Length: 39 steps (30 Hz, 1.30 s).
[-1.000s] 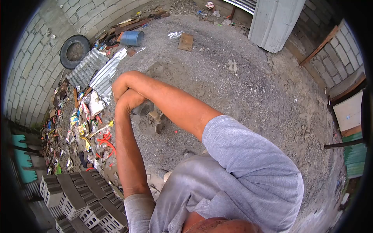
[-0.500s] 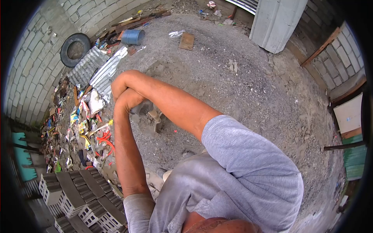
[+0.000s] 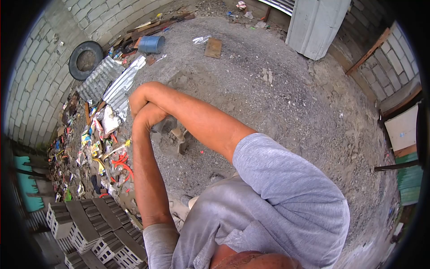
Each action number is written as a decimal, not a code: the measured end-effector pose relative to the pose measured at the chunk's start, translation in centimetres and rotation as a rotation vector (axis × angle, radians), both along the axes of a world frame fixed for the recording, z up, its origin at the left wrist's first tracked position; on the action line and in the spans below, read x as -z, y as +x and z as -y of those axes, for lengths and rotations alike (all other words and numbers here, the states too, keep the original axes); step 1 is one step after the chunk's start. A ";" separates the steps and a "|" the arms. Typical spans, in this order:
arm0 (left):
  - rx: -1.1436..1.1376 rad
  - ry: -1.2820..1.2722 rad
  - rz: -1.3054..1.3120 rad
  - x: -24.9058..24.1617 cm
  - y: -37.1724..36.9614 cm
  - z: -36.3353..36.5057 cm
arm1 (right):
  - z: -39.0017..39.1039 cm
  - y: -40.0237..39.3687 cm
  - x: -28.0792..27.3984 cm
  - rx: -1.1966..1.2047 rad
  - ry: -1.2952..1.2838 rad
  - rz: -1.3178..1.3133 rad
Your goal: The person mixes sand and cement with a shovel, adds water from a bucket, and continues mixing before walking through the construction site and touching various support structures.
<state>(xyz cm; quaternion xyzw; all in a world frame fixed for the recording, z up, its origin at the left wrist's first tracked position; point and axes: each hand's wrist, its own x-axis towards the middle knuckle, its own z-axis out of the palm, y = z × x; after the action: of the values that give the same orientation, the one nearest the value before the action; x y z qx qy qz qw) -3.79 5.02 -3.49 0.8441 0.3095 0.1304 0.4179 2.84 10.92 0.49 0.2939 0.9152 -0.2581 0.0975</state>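
Note:
My arms cross in front of me, and my hands meet at the upper left of centre. My right hand (image 3: 138,99) bends down sharply at the wrist, its fingers hidden behind the left one. My left hand (image 3: 154,114) lies against it, closed over the top of what looks like a shovel (image 3: 178,132). A dark grey part and a short stretch of pale shaft show below the hand. The shovel's lower end stands on grey gravelly sand (image 3: 251,96); hands and forearm hide much of it.
Loose litter (image 3: 103,143) covers the ground at left, near corrugated sheets (image 3: 123,85), a tyre (image 3: 85,60) and a blue bucket (image 3: 151,44). Stacked hollow blocks (image 3: 85,224) stand at lower left. A board (image 3: 213,47) lies ahead; a tall metal sheet (image 3: 317,29) leans at the back.
The surroundings have shifted very slightly in view, as if my head turned a little. My arms, hands and the shovel keep the same position.

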 end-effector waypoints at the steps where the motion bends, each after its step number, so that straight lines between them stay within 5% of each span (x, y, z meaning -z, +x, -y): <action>1: -0.022 -0.025 0.001 -0.8 0.3 0.8 | 0.1 0.0 0.0 0.007 0.002 0.001; 5: 0.016 0.007 -0.017 3.2 -1.6 -2.4 | 0.5 -0.1 0.2 0.031 0.016 0.002; 17: -0.070 -0.018 0.070 -0.1 -0.4 1.4 | 1.1 -0.4 1.4 0.241 0.094 0.014; 20: 0.001 0.023 -0.020 0.4 -0.2 0.6 | 1.6 -1.6 2.7 0.483 0.172 0.084; 24: -0.005 -0.018 0.056 1.2 -0.6 -0.1 | 2.4 -6.6 6.4 1.507 0.486 0.457; 26: -0.006 -0.013 0.048 0.9 -0.7 0.1 | 2.7 -7.7 7.5 1.792 0.577 0.499; 39: 0.009 0.014 0.027 0.9 -0.8 0.1 | 1.4 -8.7 10.1 2.103 0.718 0.616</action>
<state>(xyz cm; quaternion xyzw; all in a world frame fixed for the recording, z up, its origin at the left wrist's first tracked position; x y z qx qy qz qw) -4.63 4.90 -4.36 0.8466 0.2990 0.1421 0.4167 -5.81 9.52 -9.57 0.9728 0.1759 0.1462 -0.0356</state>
